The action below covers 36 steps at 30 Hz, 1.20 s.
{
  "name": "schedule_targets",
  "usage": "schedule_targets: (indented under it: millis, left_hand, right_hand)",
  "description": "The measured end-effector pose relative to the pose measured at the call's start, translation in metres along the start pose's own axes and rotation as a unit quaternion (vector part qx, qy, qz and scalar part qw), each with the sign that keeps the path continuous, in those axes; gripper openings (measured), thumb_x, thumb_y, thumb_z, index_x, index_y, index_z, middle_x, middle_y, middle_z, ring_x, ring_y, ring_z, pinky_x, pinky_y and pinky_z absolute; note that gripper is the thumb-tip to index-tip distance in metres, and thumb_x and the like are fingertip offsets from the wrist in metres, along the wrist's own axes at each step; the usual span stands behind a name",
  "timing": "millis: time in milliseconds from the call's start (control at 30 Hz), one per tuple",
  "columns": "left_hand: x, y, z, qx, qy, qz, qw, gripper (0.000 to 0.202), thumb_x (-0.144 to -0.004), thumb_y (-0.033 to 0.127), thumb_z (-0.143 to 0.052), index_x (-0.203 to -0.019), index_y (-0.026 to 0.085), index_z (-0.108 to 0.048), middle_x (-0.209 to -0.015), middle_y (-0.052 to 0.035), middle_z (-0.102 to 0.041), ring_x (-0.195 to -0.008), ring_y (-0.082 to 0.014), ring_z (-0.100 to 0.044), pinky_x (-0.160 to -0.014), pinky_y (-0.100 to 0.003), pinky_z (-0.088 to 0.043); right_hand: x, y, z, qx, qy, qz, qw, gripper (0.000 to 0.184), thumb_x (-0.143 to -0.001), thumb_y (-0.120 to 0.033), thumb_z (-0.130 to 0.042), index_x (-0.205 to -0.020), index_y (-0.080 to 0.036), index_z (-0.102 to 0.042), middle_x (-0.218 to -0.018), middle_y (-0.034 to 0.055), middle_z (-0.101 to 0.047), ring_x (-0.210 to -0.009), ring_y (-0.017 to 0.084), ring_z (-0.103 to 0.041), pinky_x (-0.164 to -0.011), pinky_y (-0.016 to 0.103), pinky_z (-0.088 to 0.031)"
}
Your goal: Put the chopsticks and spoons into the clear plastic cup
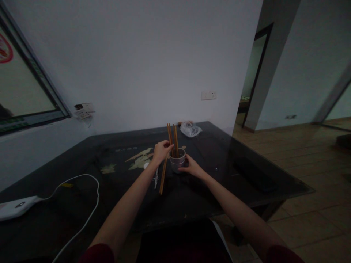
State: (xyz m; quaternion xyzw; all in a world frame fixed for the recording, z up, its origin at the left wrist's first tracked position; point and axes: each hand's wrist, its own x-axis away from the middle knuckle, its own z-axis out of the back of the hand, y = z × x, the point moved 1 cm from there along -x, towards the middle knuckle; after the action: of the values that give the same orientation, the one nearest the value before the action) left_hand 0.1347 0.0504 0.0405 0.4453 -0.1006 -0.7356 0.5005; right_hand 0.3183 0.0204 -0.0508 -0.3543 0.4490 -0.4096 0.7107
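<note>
A light grey cup (177, 165) stands upright on the dark table, with several wooden chopsticks (176, 138) rising from it. My right hand (192, 167) is wrapped round the cup's right side, thumb at the front. My left hand (161, 150) pinches chopsticks at the cup's left rim; their lower ends are inside the cup. More chopsticks (162, 179) lie on the table just left of the cup, partly behind my left hand. Beside them are thin white items (156, 179) too small to make out, and a white round thing (146, 165) partly hidden by my left forearm.
The black table (219, 186) carries a crumpled clear plastic bag (190, 129) at the back and a dark flat object (255, 174) at right. A white power strip (19, 207) with a looping white cable (98, 190) lies at left. A wall (150, 65) stands behind.
</note>
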Motion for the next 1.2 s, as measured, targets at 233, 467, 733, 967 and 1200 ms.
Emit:
schedule_targets:
  millis: [233, 467, 733, 967, 1200]
  left_hand:
    - [-0.004, -0.003, -0.005, -0.008, -0.002, 0.010, 1.000, 0.020, -0.073, 0.034, -0.065, -0.073, 0.014, -0.068, -0.072, -0.0041, -0.065, -0.070, -0.0153, -0.058, -0.066, -0.026, -0.043]
    - [-0.005, -0.004, -0.010, 0.007, -0.009, 0.012, 1.000, 0.022, -0.072, 0.036, -0.065, -0.073, 0.015, -0.068, -0.072, -0.0043, -0.067, -0.071, -0.0168, -0.059, -0.068, -0.027, -0.045]
    - [-0.004, -0.007, -0.013, -0.005, -0.017, 0.010, 1.000, 0.020, -0.071, 0.035, -0.066, -0.073, 0.016, -0.068, -0.075, -0.0050, -0.068, -0.072, -0.0177, -0.061, -0.068, -0.028, -0.045]
    - [-0.007, -0.008, -0.015, -0.010, -0.029, -0.004, 1.000, 0.023, -0.074, 0.038, -0.064, -0.075, 0.016, -0.069, -0.076, -0.0061, -0.069, -0.073, -0.0189, -0.062, -0.068, -0.028, -0.045]
    - [-0.007, -0.010, -0.017, -0.036, -0.037, -0.003, 0.999, 0.022, -0.075, 0.038, -0.063, -0.078, 0.017, -0.069, -0.082, -0.0070, -0.070, -0.078, -0.0200, -0.062, -0.071, -0.029, -0.045]
  right_hand:
    - [0.001, -0.002, 0.000, -0.006, -0.002, 0.012, 1.000, 0.078, -0.055, -0.025, -0.082, -0.124, -0.017, -0.046, -0.119, 0.0110, -0.057, -0.106, 0.023, -0.056, -0.092, 0.040, -0.044]
    - [0.000, -0.001, 0.001, 0.012, 0.004, 0.007, 1.000, 0.077, -0.055, -0.026, -0.082, -0.123, -0.015, -0.047, -0.118, 0.0123, -0.057, -0.104, 0.025, -0.056, -0.091, 0.041, -0.044]
    - [0.002, -0.007, 0.000, 0.004, 0.004, 0.013, 1.000, 0.075, -0.056, -0.023, -0.081, -0.123, -0.017, -0.048, -0.119, 0.0120, -0.057, -0.106, 0.025, -0.055, -0.091, 0.041, -0.044]
    - [0.001, -0.004, 0.000, 0.020, -0.001, 0.007, 1.000, 0.074, -0.056, -0.024, -0.081, -0.121, -0.016, -0.048, -0.117, 0.0124, -0.058, -0.104, 0.025, -0.055, -0.090, 0.040, -0.044]
    - [0.001, -0.003, 0.000, 0.030, 0.001, 0.010, 0.999, 0.072, -0.056, -0.026, -0.081, -0.120, -0.015, -0.049, -0.114, 0.0111, -0.058, -0.100, 0.023, -0.056, -0.087, 0.039, -0.045]
